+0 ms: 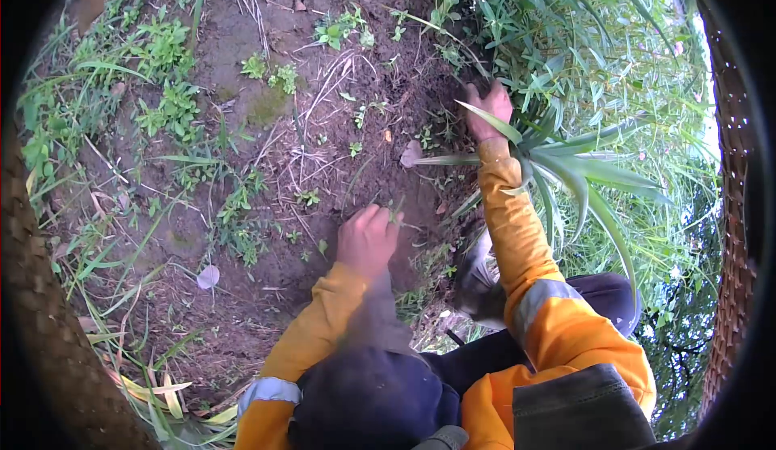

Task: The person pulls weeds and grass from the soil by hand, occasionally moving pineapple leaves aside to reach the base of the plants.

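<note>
My left hand point(370, 240) is low over the bare soil, its fingers curled and pressed together. A small green weed point(394, 210) shows right at its fingertips. Farther forward and to the right, my right hand point(490, 112) reaches in at the foot of the dense greenery, fingers bent inward. A long curved stem point(459, 42) runs down to its fingertips; I cannot tell what those fingers grip. Beside that wrist grows a spiky plant with long strap leaves point(578, 167), one leaf crossing in front of the hand.
Brown soil point(323, 159) carries scattered small weeds point(174, 114) and dry straw. A dry leaf point(411, 153) and a pale round leaf point(208, 277) lie on it. My shoe point(478, 276) stands near the spiky plant. Thick bushes point(582, 46) fill the right side.
</note>
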`<state>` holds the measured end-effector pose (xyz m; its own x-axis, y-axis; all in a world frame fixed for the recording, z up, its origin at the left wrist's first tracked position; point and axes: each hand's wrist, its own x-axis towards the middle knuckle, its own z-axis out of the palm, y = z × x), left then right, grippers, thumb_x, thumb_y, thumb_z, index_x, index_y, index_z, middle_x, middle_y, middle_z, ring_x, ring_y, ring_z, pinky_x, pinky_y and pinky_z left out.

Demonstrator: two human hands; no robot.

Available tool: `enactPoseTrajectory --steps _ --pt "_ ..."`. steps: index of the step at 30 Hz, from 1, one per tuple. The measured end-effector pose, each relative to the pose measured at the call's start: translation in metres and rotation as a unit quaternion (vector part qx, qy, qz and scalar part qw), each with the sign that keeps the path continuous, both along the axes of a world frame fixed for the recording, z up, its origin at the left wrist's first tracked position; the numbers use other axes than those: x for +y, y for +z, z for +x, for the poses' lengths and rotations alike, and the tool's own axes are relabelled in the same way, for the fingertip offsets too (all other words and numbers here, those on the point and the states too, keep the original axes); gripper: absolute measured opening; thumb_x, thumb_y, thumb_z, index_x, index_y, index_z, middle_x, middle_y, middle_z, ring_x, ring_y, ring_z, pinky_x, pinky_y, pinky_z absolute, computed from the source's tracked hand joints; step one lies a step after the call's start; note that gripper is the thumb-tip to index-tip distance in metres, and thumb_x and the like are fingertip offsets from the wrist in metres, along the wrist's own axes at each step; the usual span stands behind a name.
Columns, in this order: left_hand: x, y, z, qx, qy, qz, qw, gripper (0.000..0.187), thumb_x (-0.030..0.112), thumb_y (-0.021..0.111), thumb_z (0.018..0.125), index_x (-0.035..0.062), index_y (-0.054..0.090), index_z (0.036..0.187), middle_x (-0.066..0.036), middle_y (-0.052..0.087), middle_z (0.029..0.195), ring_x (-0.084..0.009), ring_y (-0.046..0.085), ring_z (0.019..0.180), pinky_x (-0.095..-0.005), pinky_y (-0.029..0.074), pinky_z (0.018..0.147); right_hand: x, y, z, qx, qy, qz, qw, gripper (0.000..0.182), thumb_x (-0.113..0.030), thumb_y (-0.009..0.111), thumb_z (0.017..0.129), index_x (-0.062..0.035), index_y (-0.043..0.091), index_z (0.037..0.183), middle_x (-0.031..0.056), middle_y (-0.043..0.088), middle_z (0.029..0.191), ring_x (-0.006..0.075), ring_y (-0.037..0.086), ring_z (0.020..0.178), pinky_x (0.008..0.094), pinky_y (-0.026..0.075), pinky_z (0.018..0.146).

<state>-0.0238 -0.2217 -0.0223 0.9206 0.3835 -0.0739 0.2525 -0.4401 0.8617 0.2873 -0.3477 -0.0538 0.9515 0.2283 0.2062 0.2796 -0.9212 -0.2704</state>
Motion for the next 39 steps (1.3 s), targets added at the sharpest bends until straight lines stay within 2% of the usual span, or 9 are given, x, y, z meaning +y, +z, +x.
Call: enactPoseTrajectory --steps 2,6,12,15,21,25,29,33,39 --pt "-0.002 -0.001 -0.003 -0.004 0.008 -0.004 1.0 0.031 0.021 0.073 0.095 0.0013 0.059 0.076 -0.016 0.056 0.074 -0.0406 0.061 0.068 -0.0501 0.049 0.061 -0.038 -0.03 0.035 -0.026 -0.05 -0.125 0.991 0.058 -0.047 0.074 0.089 0.0067 0.068 0.109 0.0328 0.066 0.118 0.0493 0.06 0.119 0.0584 0.051 0.098" --pt "-0.003 0.001 -0.004 -0.004 0.01 -0.004 1.0 0.031 0.021 0.073 0.095 0.0015 0.059 0.076 -0.016 0.057 0.074 -0.0409 0.061 0.068 -0.0503 0.048 0.06 -0.019 0.035 0.055 0.289 -0.135 -0.142 0.937 0.084 -0.067 0.062 0.089 0.0029 0.065 0.136 0.0326 0.056 0.146 0.0459 0.054 0.137 0.0484 0.042 0.114" --pt "-0.001 0.001 -0.006 -0.002 0.016 -0.012 1.0 0.031 0.021 0.073 0.095 0.0011 0.059 0.076 -0.016 0.057 0.074 -0.041 0.061 0.067 -0.0507 0.048 0.06 -0.019 -0.004 0.111 0.242 -0.19 -0.097 0.946 0.103 -0.08 0.055 0.086 0.0017 0.056 0.147 0.0282 0.051 0.154 0.0421 0.047 0.145 0.0444 0.034 0.121" --pt "-0.001 0.001 -0.006 0.002 0.024 -0.018 1.0 0.031 0.021 0.073 0.095 0.0011 0.059 0.076 -0.016 0.057 0.074 -0.0411 0.061 0.067 -0.0506 0.047 0.059 -0.044 -0.037 0.161 0.197 -0.097 -0.048 0.974 0.108 -0.077 0.071 0.077 0.004 0.056 0.147 0.0252 0.05 0.157 0.0376 0.046 0.147 0.0412 0.035 0.121" --pt "-0.001 -0.001 -0.005 -0.002 0.035 -0.014 0.999 0.031 0.021 0.073 0.095 0.0011 0.059 0.076 -0.016 0.057 0.074 -0.0408 0.061 0.066 -0.0503 0.047 0.059 -0.032 -0.035 0.177 0.146 -0.179 0.012 0.973 0.105 -0.059 0.091 0.066 0.0074 0.06 0.142 0.0233 0.062 0.146 0.0331 0.058 0.137 0.0406 0.044 0.114" --pt "0.002 0.003 -0.005 0.022 0.036 -0.022 0.999 0.029 0.019 0.074 0.094 0.0008 0.06 0.076 -0.016 0.057 0.074 -0.0406 0.061 0.066 -0.0498 0.048 0.059 -0.034 -0.029 0.187 0.204 -0.077 0.098 0.971 0.081 -0.04 0.09 0.076 0.0065 0.064 0.136 0.0166 0.072 0.13 0.0287 0.069 0.115 0.0398 0.052 0.102" --pt "0.002 0.0 -0.001 0.004 0.048 -0.023 0.999 0.027 0.018 0.075 0.094 0.0004 0.062 0.078 -0.016 0.058 0.074 -0.0407 0.061 0.066 -0.0488 0.048 0.058 -0.02 -0.031 0.183 0.273 -0.2 0.482 0.808 0.062 -0.03 0.085 0.084 0.0025 0.064 0.131 0.0144 0.07 0.125 0.0289 0.07 0.104 0.0433 0.056 0.093" --pt "0.005 0.002 0.002 0.015 0.037 -0.023 0.999 0.026 0.017 0.075 0.094 -0.0001 0.063 0.079 -0.016 0.059 0.075 -0.0409 0.062 0.067 -0.0485 0.049 0.058 -0.028 -0.07 0.206 0.123 -0.212 0.534 0.809 0.056 -0.028 0.081 0.086 0.0024 0.064 0.13 0.013 0.07 0.124 0.0283 0.069 0.101 0.0421 0.056 0.091" --pt "0.006 0.003 -0.001 0.022 0.03 -0.033 0.999 0.023 0.017 0.075 0.093 -0.0006 0.065 0.081 -0.017 0.06 0.076 -0.0408 0.063 0.068 -0.0485 0.049 0.059 -0.031 -0.087 0.21 0.107 -0.195 0.563 0.796 0.054 -0.029 0.078 0.088 0.0022 0.066 0.13 0.0109 0.073 0.118 0.0268 0.069 0.099 0.0397 0.054 0.093"
